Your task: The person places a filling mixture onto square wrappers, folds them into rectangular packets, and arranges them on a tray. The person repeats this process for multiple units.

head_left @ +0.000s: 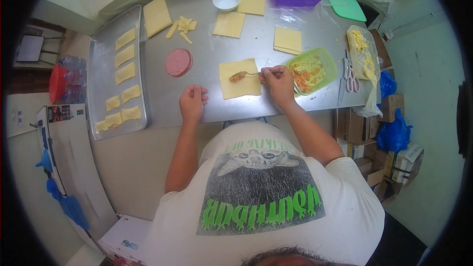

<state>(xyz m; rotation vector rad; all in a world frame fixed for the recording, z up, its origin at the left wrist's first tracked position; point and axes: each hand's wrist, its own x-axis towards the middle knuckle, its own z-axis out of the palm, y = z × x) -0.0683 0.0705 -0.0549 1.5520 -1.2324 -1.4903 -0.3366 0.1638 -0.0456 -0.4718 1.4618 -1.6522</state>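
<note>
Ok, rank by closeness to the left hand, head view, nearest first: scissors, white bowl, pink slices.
1. Pink slices: just beyond the left hand.
2. White bowl: toward the table's far edge.
3. Scissors: at the right end.

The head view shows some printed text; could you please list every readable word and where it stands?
White fabric T-shirt: green lettering around a cat picture, partly legible, not copied here.
White rectangular box, lower left: blue print, too small to read.
Dark rectangular label: too small to read.

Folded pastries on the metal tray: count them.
8 folded pastries: three lined up toward the far end of the metal tray, five clustered nearer. Overlaps may hide more.
</note>
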